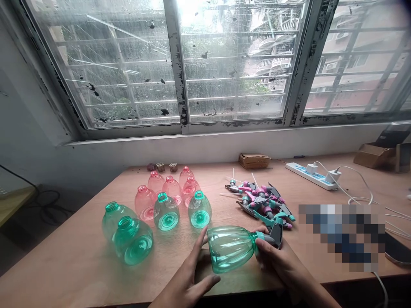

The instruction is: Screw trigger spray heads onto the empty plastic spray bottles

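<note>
My right hand is closed around the neck of a green, see-through spray bottle, just under its teal and dark grey trigger head. The bottle lies on its side in the air over the front of the table, base to the left. By that base is my left hand, thumb and fingers spread; whether a fingertip touches the plastic I cannot tell. Behind it stand headless green bottles and pink bottles, all upright. Loose trigger heads in teal, pink and grey lie piled to the right.
A white power strip with plugs and cables lies at the back right. Along the wall sit a small cardboard box and little blocks. A blurred-out patch covers the right front, beside a dark device. Windows rise behind the table.
</note>
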Demonstrator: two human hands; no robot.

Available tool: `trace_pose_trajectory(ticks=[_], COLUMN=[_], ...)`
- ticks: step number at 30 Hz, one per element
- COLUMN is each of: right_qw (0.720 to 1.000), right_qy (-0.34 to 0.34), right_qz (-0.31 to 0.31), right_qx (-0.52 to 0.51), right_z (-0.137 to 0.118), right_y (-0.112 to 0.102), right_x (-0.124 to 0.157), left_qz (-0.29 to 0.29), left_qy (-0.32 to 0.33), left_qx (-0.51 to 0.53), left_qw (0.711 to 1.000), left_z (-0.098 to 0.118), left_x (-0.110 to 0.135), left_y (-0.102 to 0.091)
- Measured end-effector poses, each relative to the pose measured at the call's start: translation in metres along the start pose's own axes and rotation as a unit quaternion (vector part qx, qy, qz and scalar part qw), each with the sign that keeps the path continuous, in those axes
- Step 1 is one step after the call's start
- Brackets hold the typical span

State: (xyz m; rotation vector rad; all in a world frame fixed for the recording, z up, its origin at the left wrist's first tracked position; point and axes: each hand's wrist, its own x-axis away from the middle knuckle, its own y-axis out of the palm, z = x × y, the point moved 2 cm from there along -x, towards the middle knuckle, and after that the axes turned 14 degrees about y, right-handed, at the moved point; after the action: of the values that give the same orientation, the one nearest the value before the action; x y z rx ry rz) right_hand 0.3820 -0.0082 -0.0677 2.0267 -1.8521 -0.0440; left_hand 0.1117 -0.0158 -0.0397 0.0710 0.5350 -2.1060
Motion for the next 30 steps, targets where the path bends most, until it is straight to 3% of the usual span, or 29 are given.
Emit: trace_pose_trajectory(ticks=[7, 17, 30], right_qw=[1.000, 1.000, 1.000], right_qy=[0.000, 0.001, -0.006], right_qz=[-0.015, -0.007, -0.015], right_qx=[0.017, 0.006, 0.016], right_z=[-0.001, 0.003, 0.006], right_y=[0.000, -0.003, -0.007], right_x=[0.001, -0.003, -0.004], left_qz=[-0.002, -0.020, -0.005], left_qy=[-0.041, -0.001, -0.038], left_qx=[-0.007, 0.022, -0.002], left_qw=[0.999, 1.000, 0.999], left_z=[0.002, 0.004, 0.012], left_x=[0.000, -0.004, -0.002], left_y=[-0.002, 0.001, -0.001])
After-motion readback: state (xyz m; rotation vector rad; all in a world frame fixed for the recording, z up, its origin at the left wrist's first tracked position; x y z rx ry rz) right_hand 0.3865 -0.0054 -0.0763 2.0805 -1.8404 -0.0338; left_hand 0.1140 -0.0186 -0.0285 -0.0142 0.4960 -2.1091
